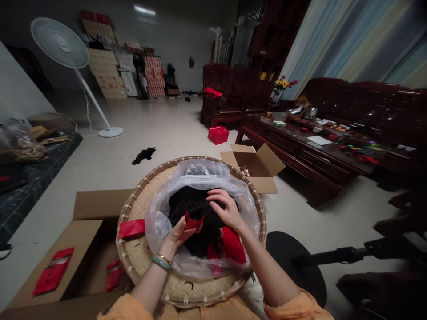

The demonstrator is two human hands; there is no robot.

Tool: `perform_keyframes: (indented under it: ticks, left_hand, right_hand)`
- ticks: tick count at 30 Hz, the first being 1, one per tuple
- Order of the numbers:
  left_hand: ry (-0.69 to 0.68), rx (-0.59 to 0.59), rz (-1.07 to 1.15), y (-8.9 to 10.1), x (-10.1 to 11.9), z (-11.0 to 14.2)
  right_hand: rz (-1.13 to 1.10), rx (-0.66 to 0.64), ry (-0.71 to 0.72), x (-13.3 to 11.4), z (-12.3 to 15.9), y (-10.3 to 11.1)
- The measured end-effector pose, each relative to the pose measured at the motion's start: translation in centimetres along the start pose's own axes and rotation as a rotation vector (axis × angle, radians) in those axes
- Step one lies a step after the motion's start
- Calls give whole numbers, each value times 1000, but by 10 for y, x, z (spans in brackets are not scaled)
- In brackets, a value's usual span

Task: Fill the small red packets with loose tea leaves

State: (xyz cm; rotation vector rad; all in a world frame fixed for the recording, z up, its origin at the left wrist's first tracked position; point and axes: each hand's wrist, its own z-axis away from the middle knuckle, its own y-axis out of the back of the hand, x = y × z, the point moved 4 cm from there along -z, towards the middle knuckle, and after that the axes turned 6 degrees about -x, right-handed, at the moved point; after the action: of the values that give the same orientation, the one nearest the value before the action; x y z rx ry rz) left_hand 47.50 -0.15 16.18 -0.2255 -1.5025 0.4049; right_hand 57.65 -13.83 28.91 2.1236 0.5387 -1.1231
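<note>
My left hand is closed around a small red packet, its mouth open and facing up. To the right of it, my right hand hovers over a heap of dark, loose, dried material that looks like tea leaves. Its fingers are apart and curved, with nothing visible in them. The heap lies in a clear plastic bag spread open on a round woven bamboo tray. More red packets rest on the heap's right side, under my right forearm. Another red packet lies on the tray's left rim.
An open cardboard box at the left holds red packets on its flap and inside. Beyond the tray stand another open box and a red box. A low wooden table, black round base and white fan surround me.
</note>
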Motion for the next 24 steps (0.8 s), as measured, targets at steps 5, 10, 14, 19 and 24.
perform_keyframes:
  ticks: [5, 10, 14, 19, 24]
  left_hand:
    - [76, 30, 51, -3, -4, -2]
    - [218, -16, 314, -12, -11, -5]
    - [234, 16, 418, -13, -15, -6]
    - [199, 21, 400, -14, -17, -7]
    - [236, 41, 422, -14, -19, -6]
  right_hand:
    - [378, -182, 128, -29, 6, -13]
    - [558, -267, 69, -15, -1, -23]
    - [625, -313, 100, -13, -3, -18]
    - [814, -389, 29, -12, -3, -17]
    - [783, -442, 0, -10, -4, -19]
